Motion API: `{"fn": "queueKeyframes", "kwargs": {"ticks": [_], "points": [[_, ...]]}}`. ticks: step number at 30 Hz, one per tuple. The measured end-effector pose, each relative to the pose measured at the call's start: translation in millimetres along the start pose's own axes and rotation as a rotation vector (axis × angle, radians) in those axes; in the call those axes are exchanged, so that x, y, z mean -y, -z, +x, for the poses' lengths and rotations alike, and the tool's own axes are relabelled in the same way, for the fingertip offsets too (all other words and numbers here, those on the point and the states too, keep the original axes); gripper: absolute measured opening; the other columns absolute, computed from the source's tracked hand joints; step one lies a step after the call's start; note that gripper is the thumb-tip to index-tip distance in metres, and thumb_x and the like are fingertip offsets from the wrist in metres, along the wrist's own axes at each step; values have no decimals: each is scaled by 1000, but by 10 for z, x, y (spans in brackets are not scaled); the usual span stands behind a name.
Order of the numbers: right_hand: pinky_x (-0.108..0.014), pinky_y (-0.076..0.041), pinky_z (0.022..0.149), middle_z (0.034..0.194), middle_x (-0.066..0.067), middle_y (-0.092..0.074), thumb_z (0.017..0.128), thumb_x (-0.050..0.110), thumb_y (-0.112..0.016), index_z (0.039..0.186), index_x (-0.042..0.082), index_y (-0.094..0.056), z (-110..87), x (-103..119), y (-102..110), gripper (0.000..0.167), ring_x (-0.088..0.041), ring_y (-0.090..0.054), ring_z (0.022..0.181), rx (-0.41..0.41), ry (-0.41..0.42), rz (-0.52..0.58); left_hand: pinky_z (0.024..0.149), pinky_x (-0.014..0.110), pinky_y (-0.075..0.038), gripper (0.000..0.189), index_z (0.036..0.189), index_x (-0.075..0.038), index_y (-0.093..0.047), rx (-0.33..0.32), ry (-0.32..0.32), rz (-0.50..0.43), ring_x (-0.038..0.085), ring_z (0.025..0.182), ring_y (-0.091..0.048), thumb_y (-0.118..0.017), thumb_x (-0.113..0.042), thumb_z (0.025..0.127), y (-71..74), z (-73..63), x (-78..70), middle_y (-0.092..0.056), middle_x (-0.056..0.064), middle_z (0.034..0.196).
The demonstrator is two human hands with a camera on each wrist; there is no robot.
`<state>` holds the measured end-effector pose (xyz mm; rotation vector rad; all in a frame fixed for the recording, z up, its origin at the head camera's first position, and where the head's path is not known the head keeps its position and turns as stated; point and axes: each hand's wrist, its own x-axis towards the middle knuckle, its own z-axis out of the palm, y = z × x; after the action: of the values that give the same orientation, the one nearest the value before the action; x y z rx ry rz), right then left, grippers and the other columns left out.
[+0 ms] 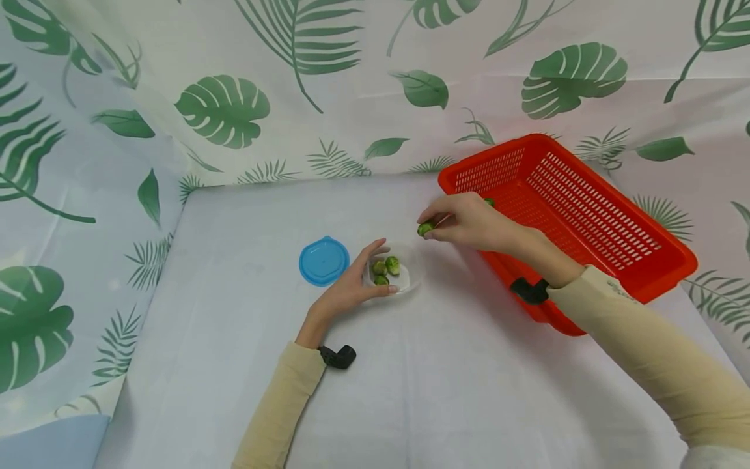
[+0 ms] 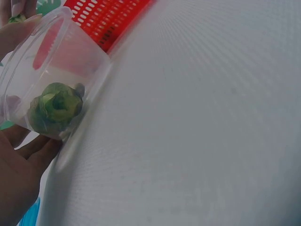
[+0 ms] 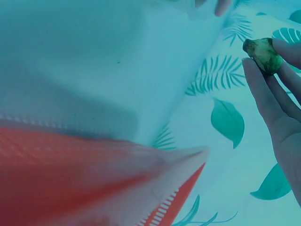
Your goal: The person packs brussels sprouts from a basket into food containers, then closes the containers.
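My left hand [image 1: 350,283] grips a small clear plastic tub [image 1: 412,273] from its left side, thumb at the near rim and fingers at the far rim. Inside the tub lie several green Brussels sprouts [image 1: 392,265]; through its wall in the left wrist view a sprout [image 2: 59,106] shows low down. Between thumb and fingertips my right hand [image 1: 469,221] pinches one Brussels sprout [image 1: 425,228], held to the upper right of the tub, near the basket's left edge. In the right wrist view that sprout [image 3: 264,54] shows its brown cut stem.
A red perforated basket [image 1: 586,234] stands at the right under my right forearm, with a bit of green [image 1: 489,202] inside, partly hidden by the hand. Left of the tub lies a round blue lid [image 1: 323,261]. Leaf-patterned cloth [image 1: 351,117] rises behind the white table [image 1: 234,365].
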<state>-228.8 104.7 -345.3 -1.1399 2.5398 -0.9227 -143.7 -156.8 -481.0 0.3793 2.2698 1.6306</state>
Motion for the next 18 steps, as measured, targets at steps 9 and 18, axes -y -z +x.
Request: {"fn": "queueKeyframes", "kwargs": {"ticks": [9,18], "points": [[-39,-61,86,104,-10,-77,90,4,-79,112,2,-77,74,23,-111,22,-24,-76,95,73,4,-1,124,59,-20,97,166,-28,-17,0,-1,-11,21,155,-25,-79,-34,91,-2,6,3,-35,-4,164],[-42,-60,90,108,-11,-76,91,1,-76,114,0,-76,128,26,-272,24,-26,-75,100,158,-7,28,123,60,-22,97,166,-28,-17,6,-9,-14,21,154,-28,-78,-33,91,8,2,-3,-34,-6,164]]}}
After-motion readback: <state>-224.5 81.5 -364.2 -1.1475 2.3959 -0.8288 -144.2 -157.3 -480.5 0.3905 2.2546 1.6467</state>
